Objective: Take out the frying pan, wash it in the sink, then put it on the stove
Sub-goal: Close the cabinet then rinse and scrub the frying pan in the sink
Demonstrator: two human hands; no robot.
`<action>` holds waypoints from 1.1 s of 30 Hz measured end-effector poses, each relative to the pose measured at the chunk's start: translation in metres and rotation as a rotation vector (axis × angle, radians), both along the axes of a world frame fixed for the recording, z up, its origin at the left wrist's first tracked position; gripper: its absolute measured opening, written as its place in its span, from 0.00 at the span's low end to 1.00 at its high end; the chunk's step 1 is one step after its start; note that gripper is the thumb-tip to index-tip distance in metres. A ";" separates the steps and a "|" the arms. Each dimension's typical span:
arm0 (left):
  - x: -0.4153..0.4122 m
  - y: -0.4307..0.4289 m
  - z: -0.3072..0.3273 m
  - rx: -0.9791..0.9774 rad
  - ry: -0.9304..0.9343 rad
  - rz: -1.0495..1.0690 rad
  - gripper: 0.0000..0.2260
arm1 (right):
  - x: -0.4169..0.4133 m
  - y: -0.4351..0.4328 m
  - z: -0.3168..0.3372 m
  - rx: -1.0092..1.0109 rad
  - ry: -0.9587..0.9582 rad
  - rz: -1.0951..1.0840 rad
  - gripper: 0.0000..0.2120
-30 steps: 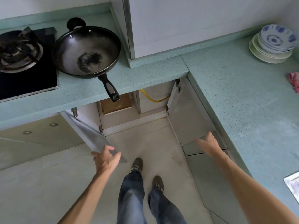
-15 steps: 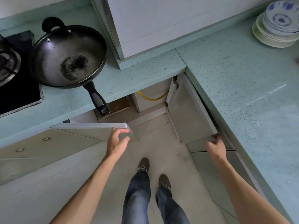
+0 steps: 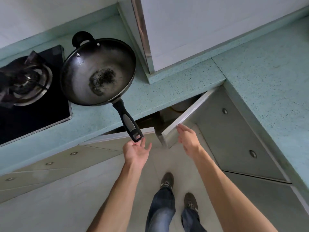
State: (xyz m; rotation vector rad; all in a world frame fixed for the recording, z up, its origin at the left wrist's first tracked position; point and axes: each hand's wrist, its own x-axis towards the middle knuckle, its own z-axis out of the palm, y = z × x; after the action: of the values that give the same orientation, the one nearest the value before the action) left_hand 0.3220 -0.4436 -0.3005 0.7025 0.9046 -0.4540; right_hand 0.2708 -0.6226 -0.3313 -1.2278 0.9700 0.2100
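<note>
- Two hands, both with fingers apart and holding nothing. Left hand (image 3: 137, 151) is palm-up, its fingertips (image 3: 142, 141) just under the butt of the pan handle (image 3: 128, 122), near it but apparently not yet touching.
- Right hand (image 3: 187, 138) is flat, fingers loosely spread, resting against or just off the free edge of the right cabinet door (image 3: 222, 124); contact cannot be told.
- Change: half a second ago both doors stood wide, each hand on a door edge. Now the left cabinet door (image 3: 127, 133) lies nearly flush under the counter and the right one is swung most of the way in, leaving a narrow dark gap between them.
- Reading: the take-out step looks finished; the left hand seems to be going for the handle, with washing next.
- Frying pan (image 3: 98, 71) sits up and left of the left fingers, on the teal countertop (image 3: 175, 92), its rim touching or overlapping the edge of the black hob (image 3: 35, 118). Burnt patch in its bowl.
- Gas burner (image 3: 25, 81) lies farther left.
- Edges: the handle overhangs the counter lip, so a bump could swing the pan. A white wall panel (image 3: 200, 30) stands close right of the pan.
- Room: open floor below both hands; counter right of the right hand is bare. Sink not in view.
</note>
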 end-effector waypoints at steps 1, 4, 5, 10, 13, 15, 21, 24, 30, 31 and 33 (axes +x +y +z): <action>0.006 0.001 -0.002 0.001 -0.015 -0.023 0.15 | 0.014 0.000 -0.003 -0.005 0.012 -0.011 0.22; 0.022 0.002 -0.009 0.005 -0.013 -0.026 0.15 | 0.035 0.008 -0.013 0.018 0.020 -0.056 0.18; 0.026 0.001 -0.010 0.005 -0.001 -0.029 0.13 | 0.038 0.013 -0.015 0.047 0.016 -0.087 0.16; 0.047 0.006 -0.032 0.014 -0.034 -0.070 0.20 | 0.065 0.029 -0.015 0.163 -0.049 -0.196 0.21; 0.061 0.002 -0.045 -0.011 -0.052 -0.032 0.24 | 0.079 0.030 -0.020 0.159 -0.065 -0.157 0.26; 0.062 0.004 -0.050 0.008 -0.068 -0.071 0.25 | 0.079 0.027 -0.023 0.134 -0.032 -0.090 0.34; 0.072 0.035 -0.009 0.081 -0.035 -0.382 0.12 | 0.076 0.009 0.006 0.000 -0.019 0.163 0.11; 0.075 0.058 0.011 0.131 -0.016 -0.469 0.17 | 0.074 0.016 0.041 -0.106 0.000 0.305 0.16; 0.094 0.083 0.059 0.214 -0.080 -0.337 0.12 | 0.081 0.060 0.125 -0.071 -0.085 0.593 0.21; 0.101 0.085 0.066 0.219 -0.100 -0.308 0.13 | 0.086 0.069 0.133 -0.125 -0.089 0.646 0.24; 0.117 0.089 0.079 0.221 -0.135 -0.266 0.17 | 0.095 0.083 0.145 -0.244 -0.080 0.726 0.26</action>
State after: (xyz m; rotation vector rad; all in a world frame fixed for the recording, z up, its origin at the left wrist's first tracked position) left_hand 0.4391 -0.3544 -0.2217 1.0515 0.7425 -0.5398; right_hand 0.3656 -0.5397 -0.1865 -1.7681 0.4521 0.6184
